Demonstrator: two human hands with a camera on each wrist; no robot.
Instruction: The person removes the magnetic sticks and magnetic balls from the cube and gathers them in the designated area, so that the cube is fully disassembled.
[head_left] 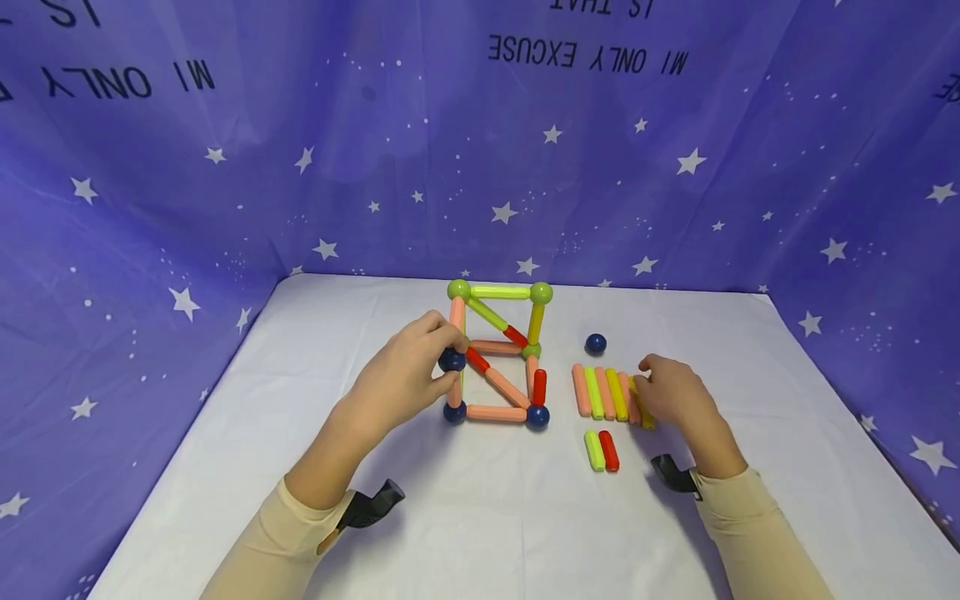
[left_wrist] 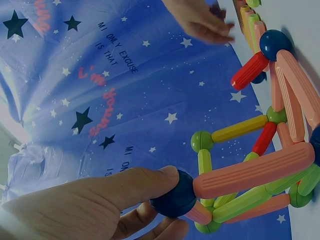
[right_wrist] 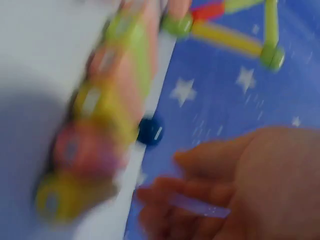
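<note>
My left hand pinches a dark blue ball at an upper corner of a frame built from rods and balls. Salmon, lime, yellow and red rods join green balls at the back and blue balls at the front. From the front right ball a short red rod stands up, its top end free. My right hand hovers by the right end of a row of rods, its fingers loosely bent. Blurred in the right wrist view, those fingers show no rod between them.
Behind the row lies a loose blue ball. Two short rods, one lime and one red, lie side by side in front of it. A purple starry cloth hangs around the white table.
</note>
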